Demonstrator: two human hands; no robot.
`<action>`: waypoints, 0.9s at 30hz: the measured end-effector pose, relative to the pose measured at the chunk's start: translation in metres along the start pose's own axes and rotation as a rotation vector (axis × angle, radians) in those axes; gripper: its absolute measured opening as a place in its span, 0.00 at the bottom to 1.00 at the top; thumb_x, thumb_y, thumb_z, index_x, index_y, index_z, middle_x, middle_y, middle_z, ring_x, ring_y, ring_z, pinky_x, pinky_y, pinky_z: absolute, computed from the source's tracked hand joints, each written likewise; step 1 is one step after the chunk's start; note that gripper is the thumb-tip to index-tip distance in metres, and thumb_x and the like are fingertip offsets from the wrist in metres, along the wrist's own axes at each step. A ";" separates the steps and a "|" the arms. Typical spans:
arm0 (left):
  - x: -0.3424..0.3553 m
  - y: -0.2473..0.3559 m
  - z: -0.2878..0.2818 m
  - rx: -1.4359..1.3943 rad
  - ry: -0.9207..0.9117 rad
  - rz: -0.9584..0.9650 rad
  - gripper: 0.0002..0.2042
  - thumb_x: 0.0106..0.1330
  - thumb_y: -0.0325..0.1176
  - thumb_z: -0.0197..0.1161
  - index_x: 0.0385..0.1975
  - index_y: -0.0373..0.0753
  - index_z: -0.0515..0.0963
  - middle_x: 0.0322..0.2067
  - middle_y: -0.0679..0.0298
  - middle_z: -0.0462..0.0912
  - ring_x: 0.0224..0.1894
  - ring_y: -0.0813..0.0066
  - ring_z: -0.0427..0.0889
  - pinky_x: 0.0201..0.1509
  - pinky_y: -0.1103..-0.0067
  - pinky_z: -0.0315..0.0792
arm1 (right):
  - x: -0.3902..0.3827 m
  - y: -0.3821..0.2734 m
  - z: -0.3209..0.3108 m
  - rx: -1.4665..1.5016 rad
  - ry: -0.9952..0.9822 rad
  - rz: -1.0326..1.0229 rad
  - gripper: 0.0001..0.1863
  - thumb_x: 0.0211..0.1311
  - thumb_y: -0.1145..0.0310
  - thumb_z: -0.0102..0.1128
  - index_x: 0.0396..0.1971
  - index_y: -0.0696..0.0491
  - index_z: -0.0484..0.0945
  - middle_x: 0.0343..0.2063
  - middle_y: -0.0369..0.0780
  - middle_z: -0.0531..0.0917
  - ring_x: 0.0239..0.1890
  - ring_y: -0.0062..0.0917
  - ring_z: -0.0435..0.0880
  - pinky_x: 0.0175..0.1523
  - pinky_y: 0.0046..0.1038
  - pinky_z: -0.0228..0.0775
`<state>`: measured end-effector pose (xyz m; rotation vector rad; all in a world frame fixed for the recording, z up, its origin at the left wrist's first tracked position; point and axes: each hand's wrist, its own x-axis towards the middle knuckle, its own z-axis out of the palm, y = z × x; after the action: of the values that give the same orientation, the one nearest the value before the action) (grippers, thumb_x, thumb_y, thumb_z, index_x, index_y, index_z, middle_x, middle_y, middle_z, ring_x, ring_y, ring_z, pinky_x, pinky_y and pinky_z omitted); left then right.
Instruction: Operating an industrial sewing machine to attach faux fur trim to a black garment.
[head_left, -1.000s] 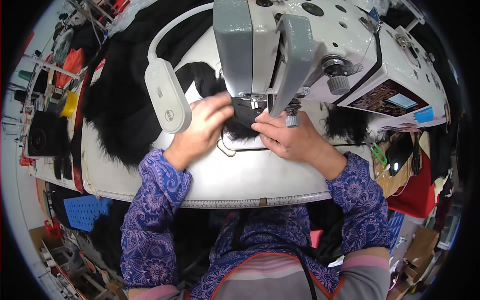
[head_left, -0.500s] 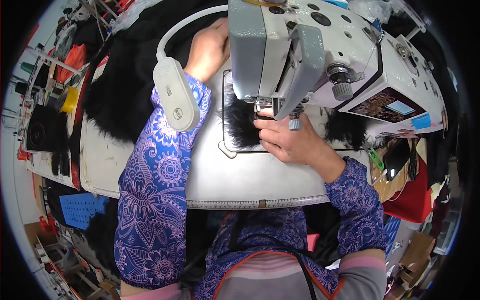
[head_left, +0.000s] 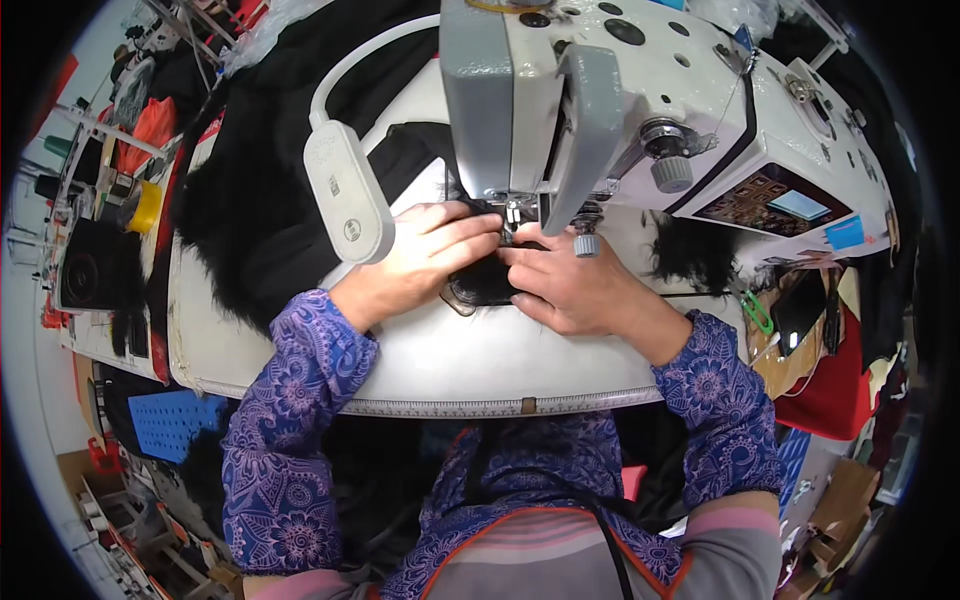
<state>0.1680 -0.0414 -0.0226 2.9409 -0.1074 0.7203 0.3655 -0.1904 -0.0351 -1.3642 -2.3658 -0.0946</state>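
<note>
A white and grey sewing machine [head_left: 485, 110] stands over the table, with its needle and presser foot [head_left: 512, 213] low above black fabric [head_left: 485, 285]. My left hand [head_left: 415, 255] lies to the left of the foot, its fingers together and closed on the fabric's edge; its thumb is hidden. Opposite it, my right hand [head_left: 575, 285] has curled fingers gripping the same fabric just right of the foot. Both sets of fingertips nearly meet there. Part of the fabric extends behind my left hand, up beside the machine head.
A white lamp [head_left: 348, 195] on a bent neck hangs over my left wrist. Black furry material [head_left: 235, 225] covers the table's left side. Along the front edge runs a measuring tape [head_left: 450, 408]. Green-handled snips [head_left: 755, 312] and a dark phone [head_left: 800, 315] lie at right.
My left hand has come from behind the machine head, nearer to me, onto the fabric beside the foot. Black fabric has shifted with it. My right hand stays almost where it was.
</note>
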 end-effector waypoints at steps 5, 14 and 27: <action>-0.010 0.003 0.003 -0.053 -0.090 -0.140 0.20 0.45 0.23 0.64 0.43 0.38 0.76 0.41 0.63 0.78 0.51 0.61 0.74 0.55 0.68 0.70 | -0.002 -0.006 -0.004 -0.129 0.015 0.203 0.20 0.52 0.53 0.65 0.39 0.51 0.77 0.40 0.33 0.79 0.44 0.30 0.76 0.45 0.38 0.70; -0.017 0.020 0.020 -0.121 0.052 -0.041 0.14 0.46 0.26 0.65 0.36 0.37 0.79 0.37 0.61 0.80 0.46 0.63 0.79 0.53 0.69 0.72 | -0.004 -0.006 -0.009 -0.125 -0.042 0.368 0.29 0.51 0.45 0.64 0.52 0.45 0.77 0.39 0.37 0.80 0.42 0.34 0.77 0.55 0.41 0.66; 0.002 0.016 0.023 0.055 -0.036 -0.082 0.16 0.47 0.33 0.67 0.38 0.38 0.81 0.32 0.65 0.77 0.40 0.71 0.76 0.43 0.73 0.66 | -0.003 -0.005 -0.011 -0.102 -0.086 0.400 0.31 0.49 0.50 0.67 0.53 0.48 0.76 0.48 0.37 0.81 0.50 0.35 0.77 0.57 0.40 0.64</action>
<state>0.1791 -0.0600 -0.0404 2.9910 0.0305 0.6698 0.3661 -0.1981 -0.0258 -1.8964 -2.1292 -0.0437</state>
